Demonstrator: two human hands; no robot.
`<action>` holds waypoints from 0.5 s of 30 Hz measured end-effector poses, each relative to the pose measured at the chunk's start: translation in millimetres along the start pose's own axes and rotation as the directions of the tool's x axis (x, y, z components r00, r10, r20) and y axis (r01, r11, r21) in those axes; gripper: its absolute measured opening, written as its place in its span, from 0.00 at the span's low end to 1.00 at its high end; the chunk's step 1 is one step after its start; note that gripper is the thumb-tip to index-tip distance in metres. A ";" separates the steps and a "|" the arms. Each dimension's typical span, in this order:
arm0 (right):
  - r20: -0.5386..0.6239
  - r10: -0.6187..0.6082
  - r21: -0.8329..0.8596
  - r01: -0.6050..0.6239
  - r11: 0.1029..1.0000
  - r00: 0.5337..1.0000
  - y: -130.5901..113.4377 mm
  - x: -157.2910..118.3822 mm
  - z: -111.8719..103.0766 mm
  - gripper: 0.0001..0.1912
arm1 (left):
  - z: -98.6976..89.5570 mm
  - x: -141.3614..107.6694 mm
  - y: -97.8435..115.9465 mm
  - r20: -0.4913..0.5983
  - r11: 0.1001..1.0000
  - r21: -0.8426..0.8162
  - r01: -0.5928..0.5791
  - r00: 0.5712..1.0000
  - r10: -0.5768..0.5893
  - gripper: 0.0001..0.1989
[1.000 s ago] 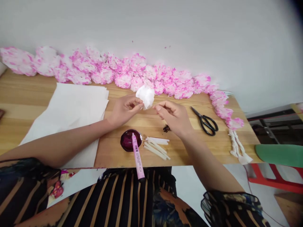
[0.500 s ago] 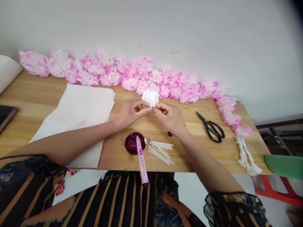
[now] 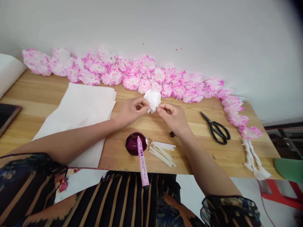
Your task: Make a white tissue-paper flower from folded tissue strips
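Against a pale wall, a wooden counter (image 3: 28, 104) carries a stack of white paper sheets (image 3: 80, 110) at the left. Mid-counter, the left hand (image 3: 132, 110) and right hand (image 3: 174, 118) each pinch a white tissue flower (image 3: 153, 98) from either side, both grips clenched on it just above the wood. Pink-tipped flowers (image 3: 142, 75) line the wall behind. Nearer, a pink marker (image 3: 142, 160) lies across a dark dish (image 3: 133, 143) beside white strips (image 3: 162, 152). Scissors (image 3: 216, 129) lie right.

The pink marker (image 3: 143, 160), lying just right of the dark purple dish (image 3: 133, 143) at the table's near edge, bears a line of small dark print along its barrel. The characters are too small to make out.
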State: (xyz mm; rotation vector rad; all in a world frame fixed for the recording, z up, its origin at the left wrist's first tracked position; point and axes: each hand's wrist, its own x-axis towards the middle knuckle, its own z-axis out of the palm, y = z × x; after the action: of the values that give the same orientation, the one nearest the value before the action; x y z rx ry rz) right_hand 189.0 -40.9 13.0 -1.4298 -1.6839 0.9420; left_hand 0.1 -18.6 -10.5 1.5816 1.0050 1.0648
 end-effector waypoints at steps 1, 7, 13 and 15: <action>0.017 0.022 0.037 -0.023 0.999 1.000 1.5 0.6 -1.6 0.10 | -0.5 0.7 0.0 0.007 1.000 -0.028 0.014 1.000 -0.014 0.09; 0.059 0.093 0.113 -0.099 0.989 0.994 2.0 -2.0 -3.3 0.14 | -2.0 2.7 0.0 0.025 0.994 -0.093 0.051 0.999 -0.049 0.09; -0.044 -0.107 -0.209 0.096 0.973 0.993 -1.5 -8.4 3.9 0.11 | -0.5 1.3 1.0 0.015 0.996 -0.071 0.047 0.999 -0.046 0.09; -0.047 -0.130 -0.228 0.116 0.967 0.990 -0.4 -8.6 5.4 0.11 | -0.3 0.7 1.2 0.040 0.999 -0.037 0.034 0.999 -0.032 0.11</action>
State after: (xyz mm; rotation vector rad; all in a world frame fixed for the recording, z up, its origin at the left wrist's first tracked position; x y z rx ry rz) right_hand 185.1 -49.9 10.3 -1.4637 -1.8564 0.6487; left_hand 0.2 -18.2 -9.1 1.5443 0.9761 1.0211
